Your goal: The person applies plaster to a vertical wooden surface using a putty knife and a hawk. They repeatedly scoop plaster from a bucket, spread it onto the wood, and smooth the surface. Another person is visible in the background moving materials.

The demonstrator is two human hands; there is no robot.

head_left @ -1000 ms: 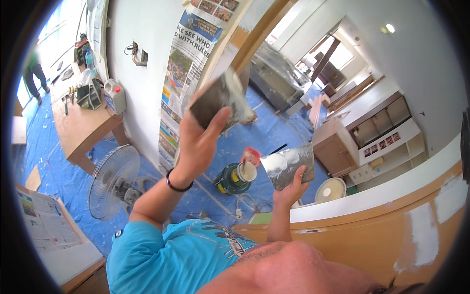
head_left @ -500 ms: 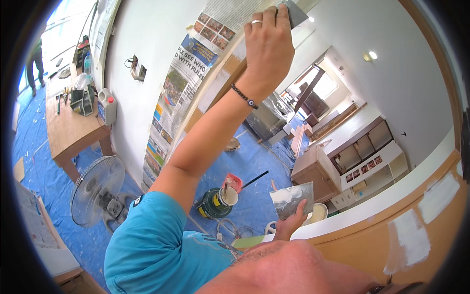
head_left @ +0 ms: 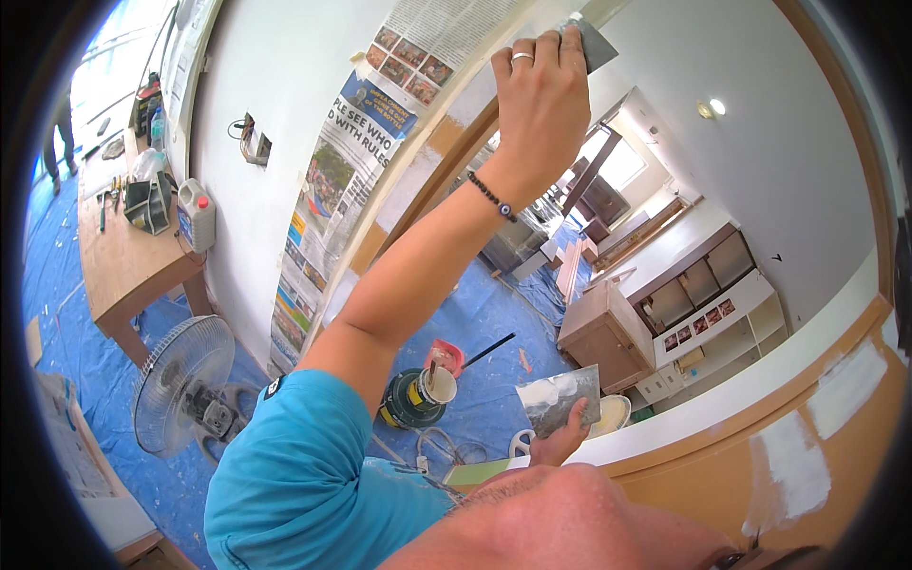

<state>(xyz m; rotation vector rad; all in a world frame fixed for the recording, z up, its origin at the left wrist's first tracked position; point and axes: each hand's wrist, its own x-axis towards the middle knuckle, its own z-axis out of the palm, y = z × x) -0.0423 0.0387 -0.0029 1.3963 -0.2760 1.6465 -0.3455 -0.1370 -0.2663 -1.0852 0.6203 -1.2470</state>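
Note:
My left hand (head_left: pixel 543 104) is raised high, its fingers closed on a flat metal putty scraper (head_left: pixel 598 49). The scraper's blade is beside the upper part of a pale-patched wooden frame (head_left: pixel 446 136); whether it touches is hard to tell. Lower down, my right hand (head_left: pixel 562 439) grips a square metal putty plate (head_left: pixel 560 399) by its edge, thumb on top. White putty (head_left: pixel 541 393) lies smeared on that plate. Newspaper sheets (head_left: pixel 356 142) are taped along the wall next to the frame.
A standing fan (head_left: pixel 185 380) and a wooden table (head_left: pixel 142 271) with tools and a white jug (head_left: pixel 196 217) are on the left. A green-black drum (head_left: pixel 413 404) carries a white tub (head_left: pixel 438 385). Blue sheeting (head_left: pixel 489 328) covers the floor. A putty-patched tan panel (head_left: pixel 712 489) stands at right.
My left hand and its scraper have shifted a little right and down along the frame. The right hand with the plate has moved only slightly; the view has shifted a little.

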